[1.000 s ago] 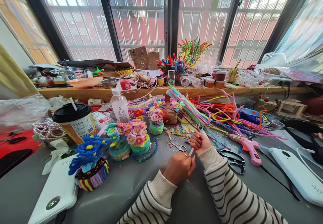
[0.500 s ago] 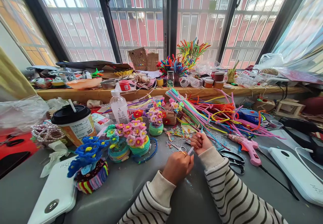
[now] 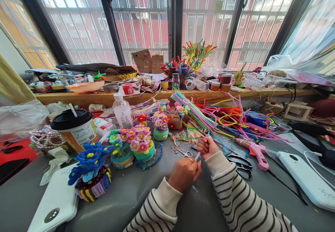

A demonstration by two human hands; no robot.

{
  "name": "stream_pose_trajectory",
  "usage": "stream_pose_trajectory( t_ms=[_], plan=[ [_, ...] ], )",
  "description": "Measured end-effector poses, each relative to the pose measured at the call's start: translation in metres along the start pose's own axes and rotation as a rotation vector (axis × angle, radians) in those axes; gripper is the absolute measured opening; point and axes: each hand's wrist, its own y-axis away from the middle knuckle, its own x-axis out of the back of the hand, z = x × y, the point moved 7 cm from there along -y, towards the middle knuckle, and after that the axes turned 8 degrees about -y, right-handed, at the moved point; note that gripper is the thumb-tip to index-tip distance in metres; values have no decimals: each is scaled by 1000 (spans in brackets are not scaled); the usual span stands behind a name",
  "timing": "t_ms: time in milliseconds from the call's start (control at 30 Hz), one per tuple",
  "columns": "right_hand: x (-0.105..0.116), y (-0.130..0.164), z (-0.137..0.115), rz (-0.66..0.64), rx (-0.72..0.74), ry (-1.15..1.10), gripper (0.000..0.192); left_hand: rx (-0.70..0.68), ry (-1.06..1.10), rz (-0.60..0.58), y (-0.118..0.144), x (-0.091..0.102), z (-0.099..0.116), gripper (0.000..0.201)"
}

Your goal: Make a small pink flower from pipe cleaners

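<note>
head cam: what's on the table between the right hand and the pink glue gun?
Black-handled scissors lie there, between the right hand and the pink glue gun, in the head view.

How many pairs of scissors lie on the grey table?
2: small silver scissors just beyond the left hand, and large black-handled scissors right of the right hand. Others may hide under the clutter.

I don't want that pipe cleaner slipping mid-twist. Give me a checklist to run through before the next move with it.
1. Left hand closed on the pale pipe cleaner: ok.
2. Right hand closed on its upper part: ok.
3. Grey table bare under the hands: ok.
4. Small scissors apart from the hands: ok.
5. Pink glue gun lying away from the right sleeve: ok.
6. Glue gun hot or not: cannot tell.
</note>
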Motion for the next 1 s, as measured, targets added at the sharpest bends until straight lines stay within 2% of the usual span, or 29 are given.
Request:
stream_pose_trajectory(
  t_ms=[200,400,533,633,733,867,933,1000],
  plan=[
    [1,-1,0,30,-5,-31,31,-1,-64,142,2,7,1,24],
    [-3,0,0,-2,11,15,31,-4,-70,145,1,7,2,25],
    [-21,6,0,-137,97,205,27,58,24,140,2,9,-8,28],
    [-31,10,-4,-131,203,421,26,185,189,176,4,17,-30,30],
    [-29,12,-9,-41,313,791,38,361,393,271,9,29,-59,29],
    [-29,13,-3,-27,478,1721,26,612,594,391,19,36,-88,32],
    [-25,11,10,-63,436,2107,18,700,721,395,22,31,-93,35],
    [-17,10,20,-52,305,2323,15,756,837,391,23,26,-94,37]
  ],
)
